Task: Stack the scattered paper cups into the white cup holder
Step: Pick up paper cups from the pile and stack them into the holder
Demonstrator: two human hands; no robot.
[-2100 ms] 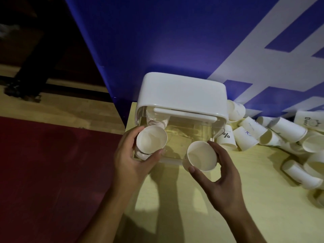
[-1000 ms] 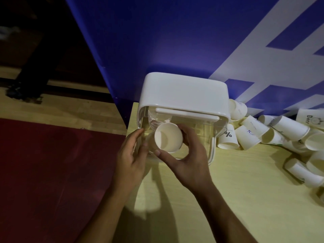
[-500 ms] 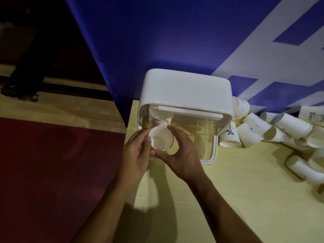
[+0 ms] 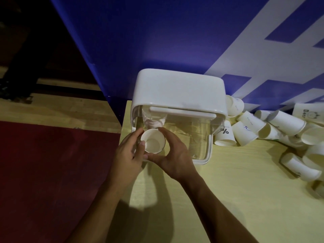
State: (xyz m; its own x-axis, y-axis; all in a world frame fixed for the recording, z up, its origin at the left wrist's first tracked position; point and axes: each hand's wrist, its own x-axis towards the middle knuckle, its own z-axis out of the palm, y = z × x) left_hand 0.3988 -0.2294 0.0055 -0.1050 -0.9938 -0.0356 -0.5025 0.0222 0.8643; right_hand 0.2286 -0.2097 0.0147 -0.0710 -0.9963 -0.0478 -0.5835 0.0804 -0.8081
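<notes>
Paper cup (image 4: 152,141) sits pinched between curled fingers (image 4: 166,134) of left hand (image 4: 127,155) and right hand (image 4: 175,158).

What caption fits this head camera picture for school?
The left hand and right hand hold a paper cup at the white cup holder, beside scattered cups.

Event-style hall, blue banner wall (image 4: 157,35), wooden floor (image 4: 61,111)

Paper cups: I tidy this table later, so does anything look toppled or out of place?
Yes. The loose paper cups lie toppled in a heap on the table, right of the white cup holder, mostly on their sides. No spill or damage shows.
</notes>
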